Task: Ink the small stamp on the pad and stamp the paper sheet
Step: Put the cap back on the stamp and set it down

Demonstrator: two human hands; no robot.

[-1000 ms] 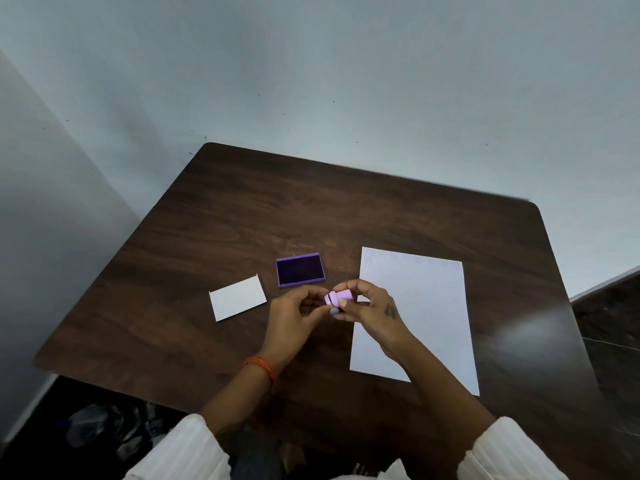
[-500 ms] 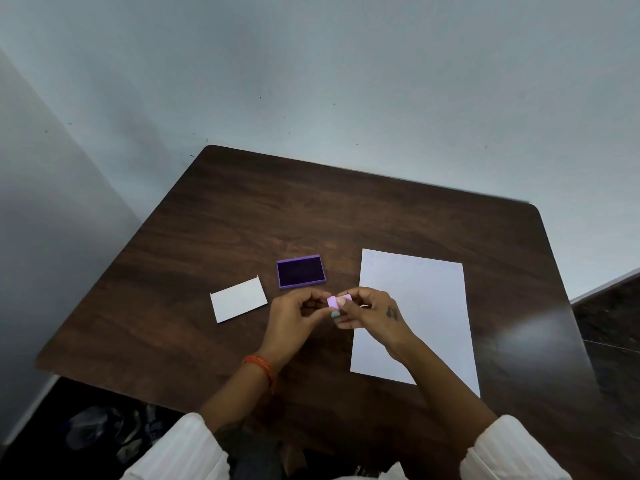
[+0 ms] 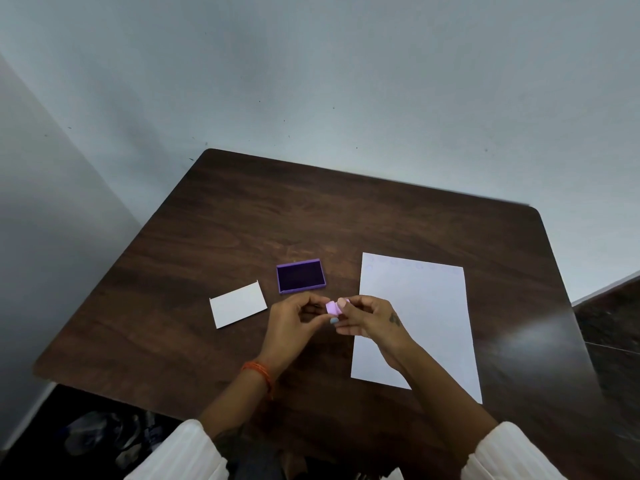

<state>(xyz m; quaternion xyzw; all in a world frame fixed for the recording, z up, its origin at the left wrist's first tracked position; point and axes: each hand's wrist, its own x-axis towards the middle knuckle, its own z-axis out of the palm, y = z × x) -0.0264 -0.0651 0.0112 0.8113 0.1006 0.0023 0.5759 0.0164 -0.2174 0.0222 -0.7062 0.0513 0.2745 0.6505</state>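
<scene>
1. Desk [image 3: 346, 220]: dark wood-grain top with rounded corners, set against a pale wall [image 3: 311, 81].
2. Stamp [image 3: 333, 307]: small pale-purple block held above the desk, between the two hands, just nearer than the pad and just left of the sheet's left edge. Its printing face cannot be made out.
3. Left hand [image 3: 294, 323]: fingers curled, thumb and fingertips closed on the stamp's left side. An orange band [image 3: 258, 370] circles the wrist.
4. Right hand [image 3: 367, 318]: thumb and forefinger pinch the stamp's right side; the remaining fingers are folded beneath. A small dark mark shows on the back of the hand. The forearm crosses the sheet's lower left corner.
5. Pad [image 3: 301, 276]: open purple tray with a dark ink surface, lying flat on the desk just beyond the hands, apart from them.
6. Sheet [image 3: 426, 306]: white paper lying flat to the right of the pad, long side running away from the viewer. Faint marks run along its far edge; too pale to read.
7. Card [image 3: 238, 304]: small white rectangle lying flat left of the pad and of the left hand, touching neither.
8. Sleeves [image 3: 180, 455]: white, ribbed, at the lower edge of the view.
</scene>
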